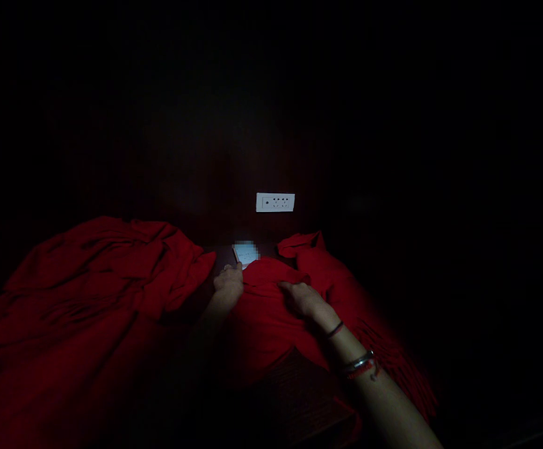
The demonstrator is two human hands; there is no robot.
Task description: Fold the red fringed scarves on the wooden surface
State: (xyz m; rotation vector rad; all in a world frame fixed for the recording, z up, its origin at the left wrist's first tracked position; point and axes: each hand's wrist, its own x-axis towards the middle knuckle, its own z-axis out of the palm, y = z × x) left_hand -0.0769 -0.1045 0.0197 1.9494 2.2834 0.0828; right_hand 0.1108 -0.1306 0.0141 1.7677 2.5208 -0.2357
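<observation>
The left hand is resting at the edge of a red cloth, its fingertips touching a small pale rectangle; in this darkness I cannot tell whether it is gripping anything. The right hand is lying palm down on the cloth's middle fold, fingers loose, grasping nothing. The cloth is spreading in rumpled heaps to both sides. A white socket plate is showing on the dark wall behind.
</observation>
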